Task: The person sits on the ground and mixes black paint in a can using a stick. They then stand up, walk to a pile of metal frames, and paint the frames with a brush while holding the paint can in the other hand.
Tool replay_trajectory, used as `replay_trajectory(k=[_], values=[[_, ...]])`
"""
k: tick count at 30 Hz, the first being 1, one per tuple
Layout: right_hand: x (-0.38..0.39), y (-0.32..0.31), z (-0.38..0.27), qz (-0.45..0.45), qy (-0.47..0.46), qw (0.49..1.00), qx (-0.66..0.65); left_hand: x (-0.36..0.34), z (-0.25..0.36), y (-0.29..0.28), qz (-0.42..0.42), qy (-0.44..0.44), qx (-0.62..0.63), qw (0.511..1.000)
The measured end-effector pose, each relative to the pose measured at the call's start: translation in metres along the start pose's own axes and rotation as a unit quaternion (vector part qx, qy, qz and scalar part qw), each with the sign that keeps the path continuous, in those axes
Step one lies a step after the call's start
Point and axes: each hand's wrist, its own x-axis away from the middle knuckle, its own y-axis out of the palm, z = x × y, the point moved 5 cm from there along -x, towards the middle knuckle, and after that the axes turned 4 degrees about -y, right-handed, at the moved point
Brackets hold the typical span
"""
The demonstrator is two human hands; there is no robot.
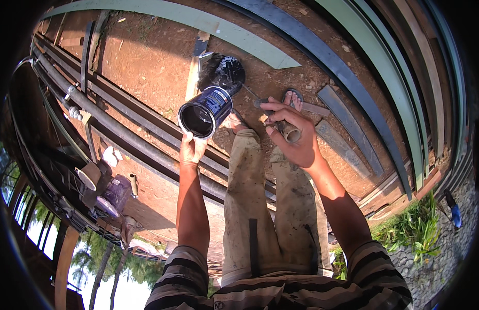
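My left hand point(192, 150) is closed on the near rim of a dark blue paint can point(217, 105). The can's mouth faces me, and its inside looks dark and wet. Beyond it on the ground stands a black, paint-smeared container point(226, 72), partly hidden by the can. My right hand point(296, 132) is closed around a hollow tan tube point(291, 134). By its fingertips is a dark piece with a thin rod point(250, 93) pointing toward the black container; I cannot tell whether it joins the tube.
Long green boards point(198, 20) and dark planks point(322, 46) lie across the dirt beyond and to the right. Dark pipes point(126, 132) run along the left. A purple-stained can point(115, 194) sits farther left. My sandalled feet point(292, 98) are near the container; short boards point(348, 119) lie right.
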Motion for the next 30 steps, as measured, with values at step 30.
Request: replay_trajectory(k=[30], values=[[0.074, -0.006, -0.042, -0.151, 0.222, 0.907, 0.325, 0.007, -0.008, -0.025, 0.022, 0.052, -0.023, 0.998]])
